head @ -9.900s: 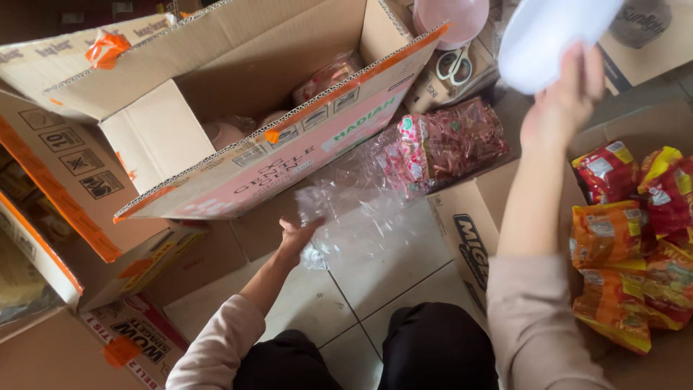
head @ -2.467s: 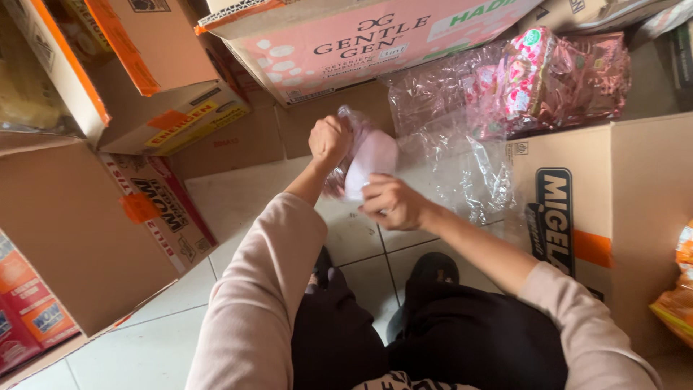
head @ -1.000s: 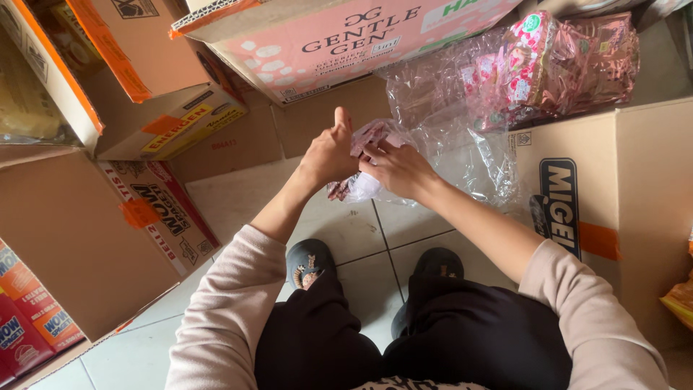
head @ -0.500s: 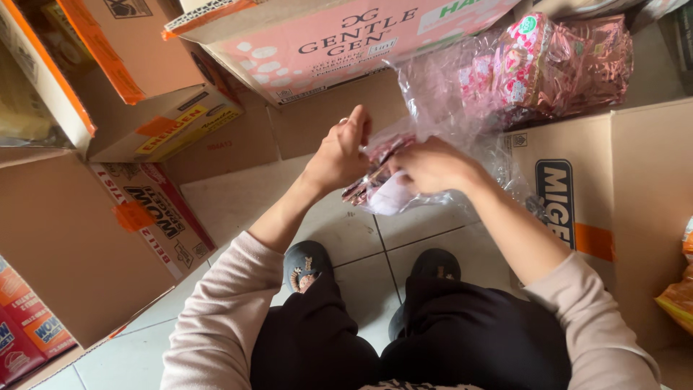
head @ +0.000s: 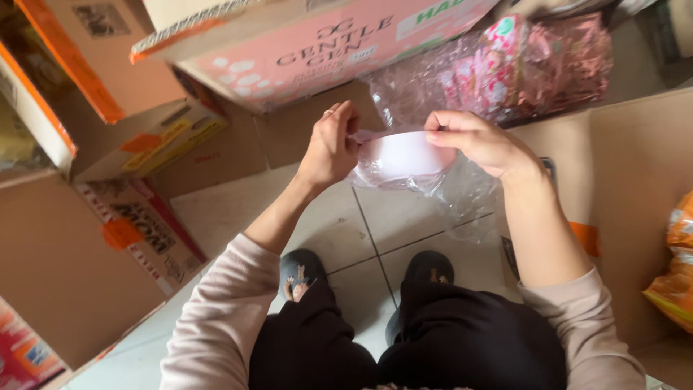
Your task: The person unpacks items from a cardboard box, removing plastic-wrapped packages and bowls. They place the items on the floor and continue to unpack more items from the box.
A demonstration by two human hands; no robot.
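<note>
I hold a thin pink plastic bag [head: 404, 160] stretched out between both hands above the tiled floor. My left hand [head: 330, 143] pinches its left edge and my right hand [head: 480, 141] pinches its right edge. The bag's mouth looks pulled apart between them. Just behind it lies a clear plastic pack of pink and red sachets [head: 534, 65]. My feet in dark slippers [head: 303, 274] stand on the tiles below.
A pink-printed cardboard box [head: 325, 43] lies tilted at the top. More cardboard boxes [head: 137, 144] stand at the left. A large open brown box [head: 628, 188] at the right holds orange snack packets [head: 675, 274]. Crumpled clear plastic [head: 462, 202] lies on the floor.
Both hands went from bunching the crumpled bag together to pulling it apart sideways, so it is now stretched flat between them. The view has shifted slightly.
</note>
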